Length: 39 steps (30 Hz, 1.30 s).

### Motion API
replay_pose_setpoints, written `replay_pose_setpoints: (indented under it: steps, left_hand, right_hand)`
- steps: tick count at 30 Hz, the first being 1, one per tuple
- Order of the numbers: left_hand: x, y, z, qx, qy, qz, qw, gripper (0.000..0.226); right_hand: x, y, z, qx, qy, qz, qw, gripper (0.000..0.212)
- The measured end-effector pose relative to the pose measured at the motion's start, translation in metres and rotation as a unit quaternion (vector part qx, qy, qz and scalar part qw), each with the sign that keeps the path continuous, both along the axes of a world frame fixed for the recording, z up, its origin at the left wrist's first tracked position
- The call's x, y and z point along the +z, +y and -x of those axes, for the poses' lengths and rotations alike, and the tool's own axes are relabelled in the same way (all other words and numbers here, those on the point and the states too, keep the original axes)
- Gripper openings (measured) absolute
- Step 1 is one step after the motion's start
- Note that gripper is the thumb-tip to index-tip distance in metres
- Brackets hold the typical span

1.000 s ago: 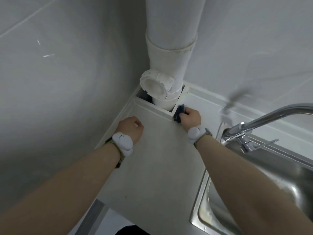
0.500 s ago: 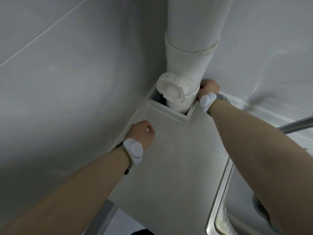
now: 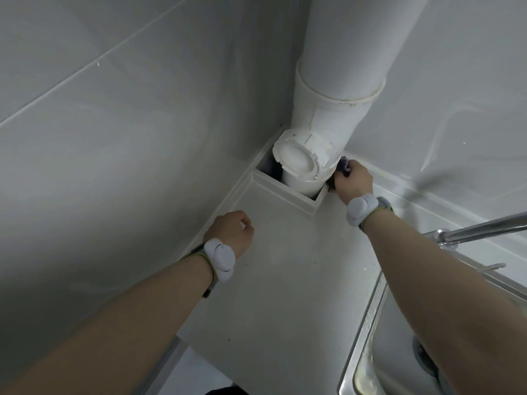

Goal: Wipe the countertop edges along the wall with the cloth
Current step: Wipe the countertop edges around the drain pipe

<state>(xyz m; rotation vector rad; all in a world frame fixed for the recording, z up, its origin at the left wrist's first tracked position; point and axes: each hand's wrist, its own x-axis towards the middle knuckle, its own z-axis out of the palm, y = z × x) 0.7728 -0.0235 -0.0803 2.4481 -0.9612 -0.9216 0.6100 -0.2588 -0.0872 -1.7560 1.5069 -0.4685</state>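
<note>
Cloth (image 3: 342,169): dark blue, bunched, mostly hidden under my right hand (image 3: 353,182). Only a crumpled wad shows past the fingers, jammed against the side of the white pipe (image 3: 336,89) at the back corner of the countertop (image 3: 285,280). Right hand grips it, fingers curled round the wad, knuckles up, at the raised lip where counter meets the back wall.

Left hand (image 3: 232,233): clenched into a loose fist, nothing in it, resting on the counter just beside the left wall's upstand. Well apart from the cloth.

Two wrists, two bands, each with a rounded white puck: left wristband (image 3: 219,259), right wristband (image 3: 360,208).

Countertop is flat, matte, pale grey, a few small dark specks. A low raised edge strip runs along both walls. One square cutout (image 3: 288,192) in the corner with a raised rim; the pipe drops through it. Inside the cutout: just the pipe and dark gap.

Pipe is smooth white plastic, fat, round, one collar joint partway up, one branch stub facing me closed by a ribbed round cap (image 3: 298,161).

Walls (image 3: 128,124): large glossy grey tiles, thin grout lines.

Right side: one stainless sink (image 3: 368,352), shiny, residue along its bottom near the rim, drain partly hidden by my forearm. One chrome tap (image 3: 484,228) reaching in from the right.
</note>
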Motion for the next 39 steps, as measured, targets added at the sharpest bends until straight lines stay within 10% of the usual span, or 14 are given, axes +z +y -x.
replay_pose_setpoints:
  steps: [22,30,39]
  left_hand:
    - [-0.006,-0.06,0.043,-0.057,0.001,0.022,0.998,0.019]
    - [-0.007,-0.04,0.03,-0.054,-0.001,0.0,0.999,0.019]
    - [-0.016,-0.031,0.036,-0.052,-0.004,0.002,0.999,0.019]
  right_hand:
    - [-0.012,-0.003,-0.008,-0.094,-0.066,-0.007,0.993,0.023]
    - [-0.003,-0.056,-0.028,-0.087,0.084,-0.019,0.992,0.023]
    - [-0.025,0.022,0.002,-0.144,-0.102,-0.044,0.983,0.016]
